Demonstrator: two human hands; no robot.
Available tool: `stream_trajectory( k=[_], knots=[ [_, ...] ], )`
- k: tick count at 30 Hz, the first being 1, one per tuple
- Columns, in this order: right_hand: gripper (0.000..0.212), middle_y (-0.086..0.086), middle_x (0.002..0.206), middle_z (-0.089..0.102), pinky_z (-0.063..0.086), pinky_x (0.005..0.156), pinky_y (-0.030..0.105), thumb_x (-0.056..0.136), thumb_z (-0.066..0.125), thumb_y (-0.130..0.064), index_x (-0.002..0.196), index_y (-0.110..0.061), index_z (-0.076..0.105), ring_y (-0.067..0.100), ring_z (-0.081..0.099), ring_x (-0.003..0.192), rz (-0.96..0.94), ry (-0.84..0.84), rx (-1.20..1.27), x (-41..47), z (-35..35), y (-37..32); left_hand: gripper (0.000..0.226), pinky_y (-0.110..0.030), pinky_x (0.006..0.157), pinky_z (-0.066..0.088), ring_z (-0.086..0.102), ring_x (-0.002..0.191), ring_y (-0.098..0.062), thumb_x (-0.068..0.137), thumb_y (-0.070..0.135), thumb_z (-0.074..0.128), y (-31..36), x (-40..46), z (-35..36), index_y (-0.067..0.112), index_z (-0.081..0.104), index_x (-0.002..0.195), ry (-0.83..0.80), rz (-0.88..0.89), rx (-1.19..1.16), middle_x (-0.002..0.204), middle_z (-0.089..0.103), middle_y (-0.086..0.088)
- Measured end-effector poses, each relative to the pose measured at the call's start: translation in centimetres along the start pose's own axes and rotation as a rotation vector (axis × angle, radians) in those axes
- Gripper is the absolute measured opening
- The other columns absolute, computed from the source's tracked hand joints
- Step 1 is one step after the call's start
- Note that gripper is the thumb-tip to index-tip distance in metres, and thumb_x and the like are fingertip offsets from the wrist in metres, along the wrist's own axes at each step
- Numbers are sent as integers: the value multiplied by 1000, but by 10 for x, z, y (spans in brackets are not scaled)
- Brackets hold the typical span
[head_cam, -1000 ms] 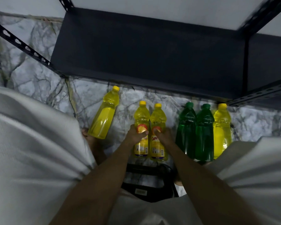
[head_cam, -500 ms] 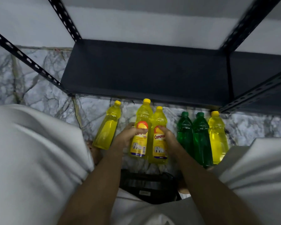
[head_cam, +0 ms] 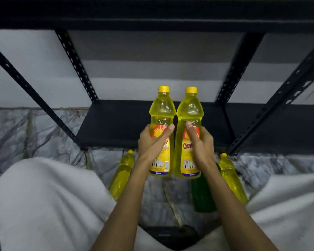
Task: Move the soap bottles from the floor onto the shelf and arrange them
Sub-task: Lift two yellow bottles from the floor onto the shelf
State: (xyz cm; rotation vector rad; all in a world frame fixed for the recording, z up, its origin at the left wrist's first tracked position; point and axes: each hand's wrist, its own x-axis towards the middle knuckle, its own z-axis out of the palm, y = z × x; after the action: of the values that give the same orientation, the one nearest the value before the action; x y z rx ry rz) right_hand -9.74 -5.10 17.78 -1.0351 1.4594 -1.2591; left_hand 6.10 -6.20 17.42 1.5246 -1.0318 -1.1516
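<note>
My left hand grips one yellow soap bottle around its label. My right hand grips a second yellow soap bottle the same way. Both bottles are upright, side by side, lifted off the floor in front of the dark bottom shelf. On the marble floor stay a yellow bottle at the left, a green bottle partly hidden behind my right forearm, and another yellow bottle at the right.
Black perforated shelf posts rise at both sides, and an upper shelf edge runs across the top. My knees in light trousers fill the lower corners. A black object lies on the floor between them.
Both hands have lifted the two yellow bottles off the floor and raised them up to the front of the bottom shelf. The view has tilted upward.
</note>
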Motion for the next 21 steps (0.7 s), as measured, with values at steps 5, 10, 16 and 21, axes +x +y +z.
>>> stream_trajectory(
  k=[5, 10, 16, 21],
  knots=[
    [35, 2, 96, 76, 60, 83, 44, 92, 63, -54, 106, -22, 69, 18, 75, 88, -258, 18, 15, -17, -16, -82, 50, -46, 85, 61, 75, 92, -13, 69, 65, 81, 76, -35, 0, 36, 68, 108, -20, 194, -117, 99, 77, 7],
    [28, 0, 100, 77, 61, 80, 41, 94, 61, -47, 111, -26, 67, 18, 76, 89, -480, -17, 70, -21, -30, -162, 39, -48, 82, 61, 76, 93, -20, 81, 46, 79, 153, -64, -3, 27, 68, 113, -57, 396, -229, 102, 77, 0],
    [34, -2, 106, 75, 60, 87, 47, 95, 62, -52, 115, -25, 67, 16, 74, 97, -724, 16, 104, -4, -33, -259, 42, -44, 82, 62, 75, 92, -14, 81, 53, 73, 255, -62, -4, 26, 68, 113, 8, 675, -229, 100, 77, 3],
    [36, -10, 107, 73, 58, 91, 42, 94, 61, -56, 114, -27, 65, 6, 69, 100, -896, 117, 104, 21, -26, -323, 47, -38, 78, 63, 74, 86, -10, 79, 59, 73, 331, -35, 1, 25, 66, 110, 146, 872, -231, 95, 76, 6]
  ],
)
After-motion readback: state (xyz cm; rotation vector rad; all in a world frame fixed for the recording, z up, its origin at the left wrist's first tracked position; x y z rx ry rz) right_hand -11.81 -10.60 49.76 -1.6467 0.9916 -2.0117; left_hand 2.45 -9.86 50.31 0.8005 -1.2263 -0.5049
